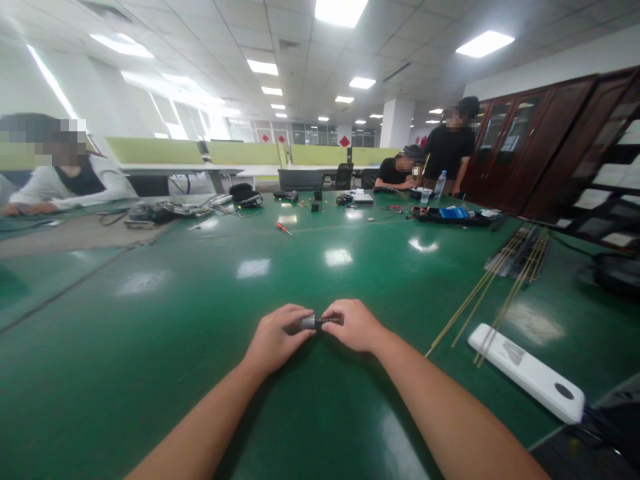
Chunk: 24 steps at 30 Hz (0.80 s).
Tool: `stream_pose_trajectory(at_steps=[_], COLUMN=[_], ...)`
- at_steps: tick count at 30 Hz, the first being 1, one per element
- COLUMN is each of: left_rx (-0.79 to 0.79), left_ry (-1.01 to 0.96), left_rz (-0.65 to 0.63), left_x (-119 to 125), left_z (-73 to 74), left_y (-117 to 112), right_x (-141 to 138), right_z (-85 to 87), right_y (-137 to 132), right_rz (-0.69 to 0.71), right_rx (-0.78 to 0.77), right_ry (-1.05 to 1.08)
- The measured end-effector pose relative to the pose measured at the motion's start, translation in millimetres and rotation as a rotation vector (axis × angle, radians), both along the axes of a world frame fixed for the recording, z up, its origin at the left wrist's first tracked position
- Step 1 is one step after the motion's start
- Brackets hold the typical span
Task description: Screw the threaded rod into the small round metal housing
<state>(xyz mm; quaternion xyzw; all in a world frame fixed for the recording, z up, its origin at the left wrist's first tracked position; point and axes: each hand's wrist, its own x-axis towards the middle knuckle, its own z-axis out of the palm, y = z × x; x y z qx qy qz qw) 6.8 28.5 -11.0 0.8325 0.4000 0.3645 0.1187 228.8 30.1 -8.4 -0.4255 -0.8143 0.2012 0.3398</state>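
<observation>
Just above the green tabletop, my two hands meet on one small tool-like piece. Its left part is a grey cylinder, pinched between the thumb and fingers of my left hand. A thin dark ribbed rod runs out of the cylinder's right end, and the thumb and fingers of my right hand are closed around it. The piece lies about level, pointing left to right. My fingers cover parts of both ends, so I cannot make out its exact kind.
A red screwdriver lies farther off. At right are thin wooden sticks and a long white case. Toward the far edge stand a black bag, a bottle and a tool tray. Several people are around the table.
</observation>
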Motion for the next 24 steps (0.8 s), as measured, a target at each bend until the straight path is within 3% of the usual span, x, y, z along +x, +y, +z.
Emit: stream_pose_trajectory(at_steps=[24], left_rx=[-0.017], left_ry=[-0.007], left_rz=[0.019], left_x=[1.3], left_z=[4.2], left_y=[-0.7], right_x=[0.7], right_z=[-2.6], right_y=[1.5], right_rz=[-0.040], right_rx=[-0.028], right_ry=[0.020])
